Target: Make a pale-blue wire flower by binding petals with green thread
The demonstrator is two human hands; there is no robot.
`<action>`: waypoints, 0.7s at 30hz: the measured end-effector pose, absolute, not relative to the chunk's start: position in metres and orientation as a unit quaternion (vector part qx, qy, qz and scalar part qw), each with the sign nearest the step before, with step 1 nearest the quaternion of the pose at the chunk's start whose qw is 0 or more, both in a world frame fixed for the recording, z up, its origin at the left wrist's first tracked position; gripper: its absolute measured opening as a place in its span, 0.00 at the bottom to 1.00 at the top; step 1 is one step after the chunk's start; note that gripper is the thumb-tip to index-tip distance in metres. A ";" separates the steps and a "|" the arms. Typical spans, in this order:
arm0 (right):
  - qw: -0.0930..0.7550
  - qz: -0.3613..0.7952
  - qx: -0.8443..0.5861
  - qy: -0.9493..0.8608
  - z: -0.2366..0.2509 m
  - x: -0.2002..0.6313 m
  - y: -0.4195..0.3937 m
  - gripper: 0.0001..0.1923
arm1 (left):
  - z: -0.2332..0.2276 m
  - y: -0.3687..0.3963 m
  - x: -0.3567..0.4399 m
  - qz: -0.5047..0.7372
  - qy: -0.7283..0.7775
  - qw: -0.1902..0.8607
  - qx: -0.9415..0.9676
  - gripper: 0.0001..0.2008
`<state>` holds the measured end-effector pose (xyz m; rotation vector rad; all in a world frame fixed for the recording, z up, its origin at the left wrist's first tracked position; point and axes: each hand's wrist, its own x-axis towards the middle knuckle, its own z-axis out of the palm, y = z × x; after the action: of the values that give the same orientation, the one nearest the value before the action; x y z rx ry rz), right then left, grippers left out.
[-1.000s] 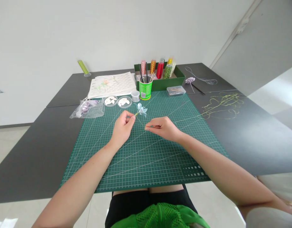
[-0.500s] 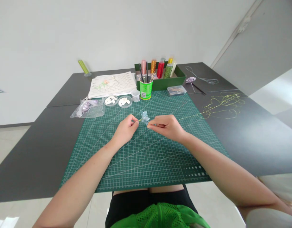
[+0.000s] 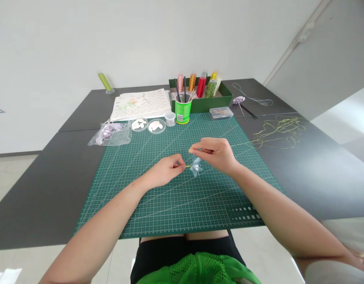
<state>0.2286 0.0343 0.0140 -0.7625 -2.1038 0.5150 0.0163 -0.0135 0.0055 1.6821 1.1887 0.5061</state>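
The cutting mat (image 3: 176, 197) looks like matt green rubbery plastic printed with a pale grid. The tabletop (image 3: 318, 173) is smooth, dark and slightly glossy. The small flower (image 3: 196, 166) looks like thin, sheer, pale blue fabric.

Our arms are bare from the upper arm down to the fingers: no sleeves, gloves, watch, rings or bracelets show on the left hand (image 3: 166, 172) or the right hand (image 3: 217, 154). Our nails are short and unpainted as far as we can tell. At the bottom edge we see what we wear: black shorts (image 3: 170, 252) across the lap, and over them the hem of a bright green mesh top (image 3: 199, 270) with small round holes.
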 end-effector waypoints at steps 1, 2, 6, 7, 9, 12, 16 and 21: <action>0.407 0.206 -0.308 -0.835 0.014 0.229 0.035 0.16 | 0.007 -0.014 0.017 0.205 0.484 0.494 0.693 0.05; 0.405 0.208 -0.311 -0.834 0.014 0.230 0.035 0.17 | 0.008 -0.014 0.017 0.202 0.477 0.497 0.696 0.06; 0.399 0.215 -0.315 -0.834 0.012 0.230 0.037 0.17 | 0.010 -0.016 0.017 0.191 0.450 0.513 0.706 0.07; 0.400 0.215 -0.314 -0.834 0.011 0.230 0.038 0.17 | 0.010 -0.016 0.017 0.188 0.444 0.519 0.706 0.07; 0.402 0.216 -0.310 -0.834 0.010 0.230 0.040 0.15 | 0.011 -0.017 0.017 0.185 0.435 0.527 0.706 0.07; 0.404 0.221 -0.309 -0.832 0.007 0.231 0.043 0.14 | 0.013 -0.018 0.017 0.187 0.431 0.533 0.704 0.08; 0.393 0.235 -0.323 -0.828 0.004 0.231 0.047 0.15 | 0.015 -0.019 0.017 0.186 0.426 0.542 0.700 0.08; 0.366 0.255 -0.344 -0.827 0.000 0.231 0.051 0.15 | 0.017 -0.019 0.015 0.194 0.414 0.562 0.690 0.08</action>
<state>0.2311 0.0512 -0.0003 -0.8837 -2.1247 0.6545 0.0153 -0.0195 0.0173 1.6247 0.9747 0.4568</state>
